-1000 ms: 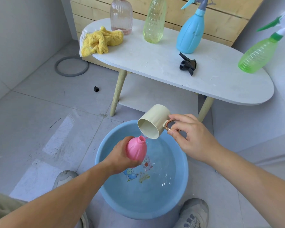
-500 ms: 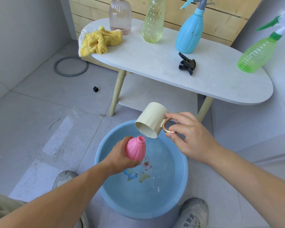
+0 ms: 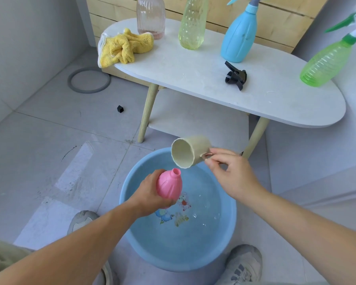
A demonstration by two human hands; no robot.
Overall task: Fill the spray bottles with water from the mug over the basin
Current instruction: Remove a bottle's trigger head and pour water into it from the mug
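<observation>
My left hand (image 3: pixel 147 195) grips an uncapped pink bottle (image 3: pixel 170 187) above the blue basin (image 3: pixel 132 241), which holds water. My right hand (image 3: pixel 231 174) pinches the metal handle of a cream mug (image 3: pixel 190 154). The mug lies tipped on its side, mouth toward me, just above and right of the bottle's neck. No stream shows between them. On the white table (image 3: pixel 193 77) stand a clear pink bottle (image 3: pixel 151 16), a yellow-green bottle (image 3: pixel 192 25), a blue spray bottle (image 3: pixel 240 36) and a green spray bottle (image 3: pixel 327 62).
A black spray head (image 3: pixel 235 77) lies loose on the table, and a yellow cloth (image 3: pixel 123 47) hangs over its left end. On the floor are a grey ring (image 3: pixel 88 80) and a small black cube (image 3: pixel 120 109). My shoes flank the basin.
The mug has lifted away from the bottle's neck and rolled more level. The water stream has stopped. My left hand and the pink bottle stayed roughly in place.
</observation>
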